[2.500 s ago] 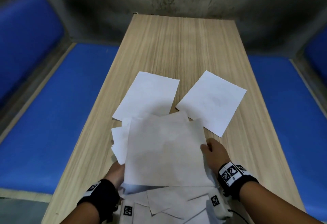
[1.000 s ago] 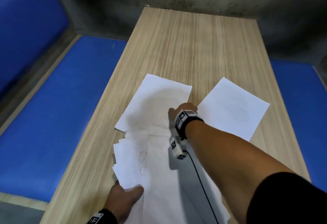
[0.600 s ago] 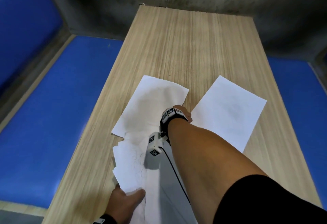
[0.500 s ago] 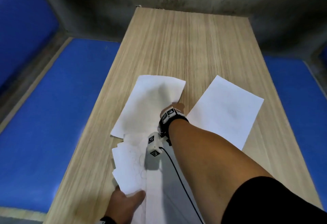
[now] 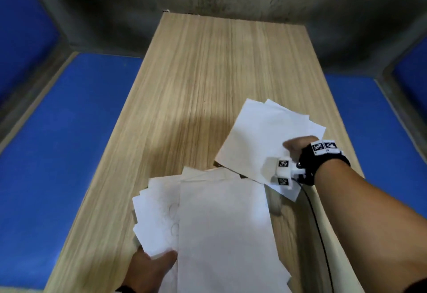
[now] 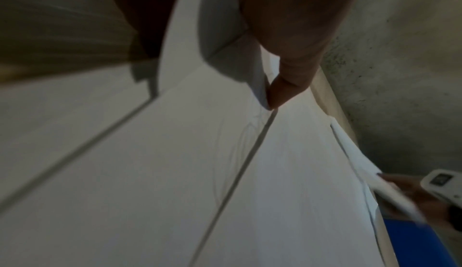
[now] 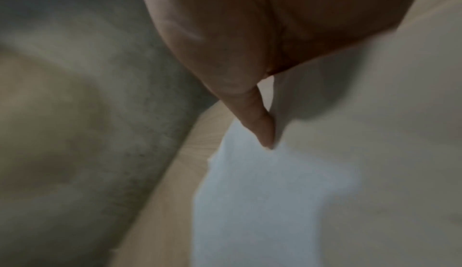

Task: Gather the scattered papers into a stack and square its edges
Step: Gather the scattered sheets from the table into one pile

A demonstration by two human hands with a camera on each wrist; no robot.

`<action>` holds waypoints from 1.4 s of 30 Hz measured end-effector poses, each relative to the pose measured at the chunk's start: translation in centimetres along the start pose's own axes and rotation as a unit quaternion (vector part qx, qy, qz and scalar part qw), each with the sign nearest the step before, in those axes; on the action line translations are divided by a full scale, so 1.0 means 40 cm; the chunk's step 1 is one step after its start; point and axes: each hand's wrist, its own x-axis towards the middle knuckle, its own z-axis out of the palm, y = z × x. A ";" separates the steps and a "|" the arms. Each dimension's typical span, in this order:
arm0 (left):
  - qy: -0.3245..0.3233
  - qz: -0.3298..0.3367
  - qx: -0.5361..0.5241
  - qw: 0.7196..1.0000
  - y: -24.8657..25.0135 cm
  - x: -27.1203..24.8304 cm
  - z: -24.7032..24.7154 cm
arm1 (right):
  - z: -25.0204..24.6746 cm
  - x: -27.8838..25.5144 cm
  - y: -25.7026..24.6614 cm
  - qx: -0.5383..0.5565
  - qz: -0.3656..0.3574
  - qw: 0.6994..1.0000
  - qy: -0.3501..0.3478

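two loose sheets (image 5: 265, 140) overlap at the right side of the wooden tabletop (image 5: 208, 73), their near corner over the far right edge of the fanned pile of papers (image 5: 208, 223), and the right hand (image 5: 298, 148) pinches them at their right edge, thumb on top and fingers clamped beneath. the pile lies at the tabletop's near end, unevenly spread with corners jutting to the left. the left hand (image 5: 150, 267) grips the pile's near-left corner, thumb (image 6: 282, 91) pressed on top.
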 end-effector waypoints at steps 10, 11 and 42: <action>0.033 -0.002 -0.019 0.999 0.029 -0.026 0.016 | 0.102 0.014 0.064 -0.557 -0.046 0.829 0.003; 0.034 -0.003 -0.031 0.999 0.029 -0.026 0.018 | 0.097 -0.010 0.050 -0.536 -0.047 0.843 -0.004; 0.004 -0.037 -0.111 0.993 0.036 -0.033 0.026 | -0.033 -0.023 0.089 0.313 0.029 0.949 0.001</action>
